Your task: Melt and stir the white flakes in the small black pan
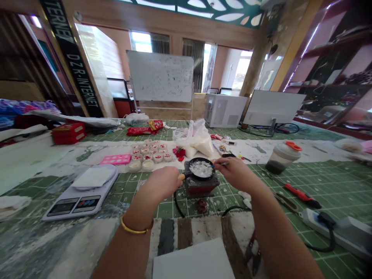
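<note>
A small black frying pan [190,173] sits on a little dark-red and grey hot plate [200,188], with white flakes or chunks [201,169] spread inside it. My left hand [164,182] is closed round the pan's handle, whose pale wooden end [181,176] shows beside my fingers. From the right, my right hand [232,170] pinches a thin bluish stirring stick [212,166], its tip over the pan's edge among the flakes. Behind the pan stands a clear plastic bag of white flakes [202,141]. Several small cups of white wax-like filling with red bits [148,157] stand to the left.
A kitchen scale [84,195] and a pink mould [115,159] lie to the left. On the right are a shaker bottle [281,157], a red-handled tool [302,195] and a power strip [334,228]. Pliers [254,252] and white paper [193,261] lie near me; a black cable [177,205] runs by the hot plate.
</note>
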Motion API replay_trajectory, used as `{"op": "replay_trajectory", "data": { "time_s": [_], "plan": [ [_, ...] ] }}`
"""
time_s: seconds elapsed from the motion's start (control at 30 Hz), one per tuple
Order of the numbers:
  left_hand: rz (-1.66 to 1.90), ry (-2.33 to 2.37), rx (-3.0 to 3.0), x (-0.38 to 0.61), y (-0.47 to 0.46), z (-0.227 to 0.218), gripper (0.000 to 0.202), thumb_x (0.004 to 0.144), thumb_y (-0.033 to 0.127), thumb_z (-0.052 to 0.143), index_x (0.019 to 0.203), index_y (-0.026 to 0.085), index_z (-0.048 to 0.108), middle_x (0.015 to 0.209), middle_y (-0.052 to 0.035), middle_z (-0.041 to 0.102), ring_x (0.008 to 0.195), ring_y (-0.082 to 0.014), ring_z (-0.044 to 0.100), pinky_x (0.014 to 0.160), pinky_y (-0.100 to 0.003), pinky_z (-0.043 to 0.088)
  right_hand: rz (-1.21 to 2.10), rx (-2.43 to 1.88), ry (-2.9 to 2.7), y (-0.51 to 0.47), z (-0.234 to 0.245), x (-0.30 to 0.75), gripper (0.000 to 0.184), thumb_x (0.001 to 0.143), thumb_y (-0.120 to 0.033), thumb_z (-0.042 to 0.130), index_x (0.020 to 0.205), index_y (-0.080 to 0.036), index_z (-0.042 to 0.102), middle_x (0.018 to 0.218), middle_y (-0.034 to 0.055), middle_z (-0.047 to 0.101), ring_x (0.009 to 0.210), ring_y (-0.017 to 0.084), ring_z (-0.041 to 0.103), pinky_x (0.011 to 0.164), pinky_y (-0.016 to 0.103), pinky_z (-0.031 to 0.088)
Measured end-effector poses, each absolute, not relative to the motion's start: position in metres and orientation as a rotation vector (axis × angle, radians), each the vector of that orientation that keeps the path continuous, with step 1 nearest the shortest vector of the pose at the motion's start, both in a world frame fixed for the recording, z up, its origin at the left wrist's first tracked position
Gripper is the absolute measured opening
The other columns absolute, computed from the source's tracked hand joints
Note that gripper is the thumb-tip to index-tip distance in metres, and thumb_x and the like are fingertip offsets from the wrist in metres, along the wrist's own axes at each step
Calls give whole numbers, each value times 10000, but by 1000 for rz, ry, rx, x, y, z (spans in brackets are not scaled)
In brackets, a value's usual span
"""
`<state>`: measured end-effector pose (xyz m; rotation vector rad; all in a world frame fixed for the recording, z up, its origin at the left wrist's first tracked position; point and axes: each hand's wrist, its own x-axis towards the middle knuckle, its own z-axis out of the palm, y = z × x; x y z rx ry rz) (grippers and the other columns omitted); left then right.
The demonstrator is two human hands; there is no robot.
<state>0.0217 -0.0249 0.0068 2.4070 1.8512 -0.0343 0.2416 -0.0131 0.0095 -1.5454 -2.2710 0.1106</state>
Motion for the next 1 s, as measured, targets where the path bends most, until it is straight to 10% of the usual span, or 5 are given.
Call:
{"op": "replay_trajectory", "data": {
  "time_s": [1.0],
  "plan": [
    [-46,1887,2358,21,-24,6,347,769,437,374,713,162,578,716,-62,617,627,-164,558,502,-253,293,371,-1432,-2124,-3,2,242,280,825,-341,403,906,-215,640,814,21,673,765,167,589,690,258,412]
  ]
}}
